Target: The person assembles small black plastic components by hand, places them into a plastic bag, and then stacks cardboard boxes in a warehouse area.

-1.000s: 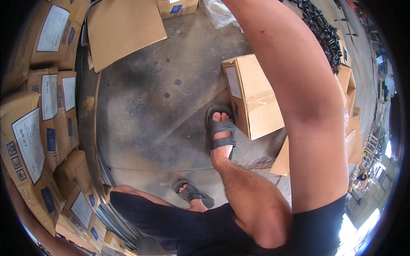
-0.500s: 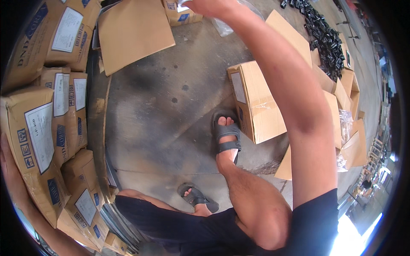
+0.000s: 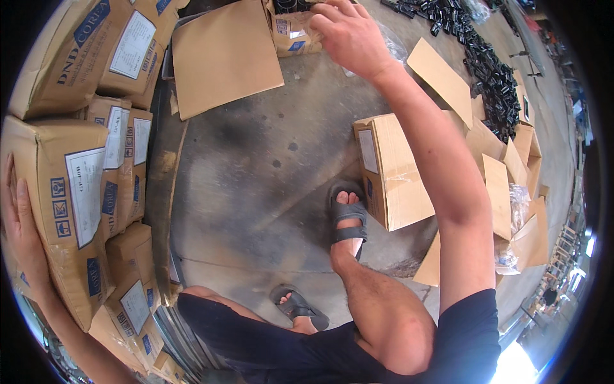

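Note:
My left hand (image 3: 24, 224) lies flat along the left side of a taped brown carton (image 3: 48, 153) in the stack, fingers stretched out. At the top of the view, my right hand (image 3: 352, 38) is over the right edge of a small open carton (image 3: 297, 32). Its fingers are bent and a little apart, with nothing visible in them; the thumb is hidden. Dark parts (image 3: 291, 5) show inside that carton, cut off by the upper edge. Beside it lies a flat cardboard sheet (image 3: 224, 61).
More labelled cartons (image 3: 131, 48) are stacked at left. A closed carton (image 3: 403, 173) stands right of my sandalled foot (image 3: 348, 221). Beyond are a loose cardboard flap (image 3: 441, 80), a heap of small black parts (image 3: 489, 83), opened boxes and clear plastic (image 3: 518, 205).
My right hand has come lower into view, uncovering its fingers and the dark parts in the small carton. My view has shifted slightly; the left hand now shows more fully against its carton.

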### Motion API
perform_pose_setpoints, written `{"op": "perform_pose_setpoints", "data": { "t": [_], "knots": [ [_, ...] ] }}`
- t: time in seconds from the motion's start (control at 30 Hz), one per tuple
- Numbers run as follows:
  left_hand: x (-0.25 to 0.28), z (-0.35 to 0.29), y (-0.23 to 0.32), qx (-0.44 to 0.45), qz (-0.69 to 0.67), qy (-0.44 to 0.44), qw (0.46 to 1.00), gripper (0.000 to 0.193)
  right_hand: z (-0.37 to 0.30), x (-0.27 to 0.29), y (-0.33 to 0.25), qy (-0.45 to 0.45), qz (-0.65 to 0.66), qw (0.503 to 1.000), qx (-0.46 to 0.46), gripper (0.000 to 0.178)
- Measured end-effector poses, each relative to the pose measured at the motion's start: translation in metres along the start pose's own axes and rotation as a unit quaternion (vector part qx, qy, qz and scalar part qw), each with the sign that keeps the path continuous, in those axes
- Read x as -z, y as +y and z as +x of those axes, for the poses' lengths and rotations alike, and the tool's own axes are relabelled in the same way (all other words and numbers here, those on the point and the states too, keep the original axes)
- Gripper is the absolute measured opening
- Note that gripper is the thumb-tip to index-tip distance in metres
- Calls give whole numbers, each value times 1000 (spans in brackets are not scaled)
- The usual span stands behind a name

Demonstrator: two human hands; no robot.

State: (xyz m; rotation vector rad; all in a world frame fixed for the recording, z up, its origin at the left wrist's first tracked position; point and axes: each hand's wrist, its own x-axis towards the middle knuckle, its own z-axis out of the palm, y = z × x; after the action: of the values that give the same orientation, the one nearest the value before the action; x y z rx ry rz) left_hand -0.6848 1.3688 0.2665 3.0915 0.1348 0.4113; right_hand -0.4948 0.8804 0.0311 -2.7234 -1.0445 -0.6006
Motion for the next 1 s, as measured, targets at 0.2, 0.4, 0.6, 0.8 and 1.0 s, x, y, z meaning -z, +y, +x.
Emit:
{"op": "perform_pose_setpoints", "data": {
  "t": [0.2,0.4,0.6,0.8,1.0],
  "knots": [
    [-2,2,-14,-26,-39,30,998,54,16,-28,-6,40,-65,997,-23,17],
    [-3,2,-7,-34,9,3,999,50,31,-24,-22,-27,-134,989,-57,14],
    [-8,-2,-4,-17,-94,9,995,50,42,-30,-24,-26,-143,986,-77,12],
    [0,-8,-7,11,-87,11,996,52,38,-27,-21,-8,-119,991,-65,11],
    [-15,-3,5,8,-86,12,996,52,11,-14,13,-11,-111,991,-80,11]
  ]
}}
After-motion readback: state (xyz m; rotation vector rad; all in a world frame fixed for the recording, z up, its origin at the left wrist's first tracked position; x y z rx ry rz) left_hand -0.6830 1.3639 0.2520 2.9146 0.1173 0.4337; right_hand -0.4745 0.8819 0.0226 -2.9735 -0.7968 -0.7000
